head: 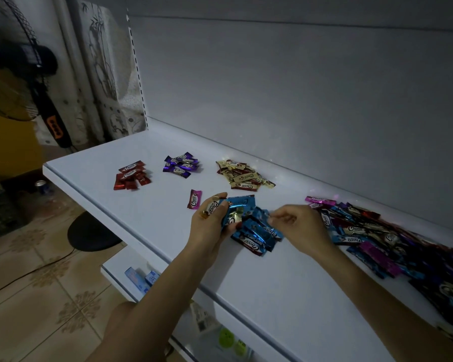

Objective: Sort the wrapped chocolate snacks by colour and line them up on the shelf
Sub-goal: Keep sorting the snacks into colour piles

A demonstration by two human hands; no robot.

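Dim white shelf [246, 288]: left hand [209, 223] grips blue snacks [237, 205], right hand [294, 222] pinches 1 blue wrapper [266, 215]; square edges before stacking.

Black fan [24, 64], patterned curtain [100, 74], drink can [41, 185], tiled floor [37, 296]

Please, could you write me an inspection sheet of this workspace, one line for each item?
Surface: white shelf, flat, against a grey back panel.
Job's things: red pile, purple pile, gold pile and one pink snack sorted at left; blue pile at centre; mixed heap at right, unsorted.
Clutter: small boxes on the lower shelf; drink can on the floor.
Hands: left hand grips a gold snack over the blue pile; right hand has fingers curled at the blue pile, grip unclear.
Cables: one dark cable across the floor.
Surroundings: standing fan, patterned curtain, dim light.
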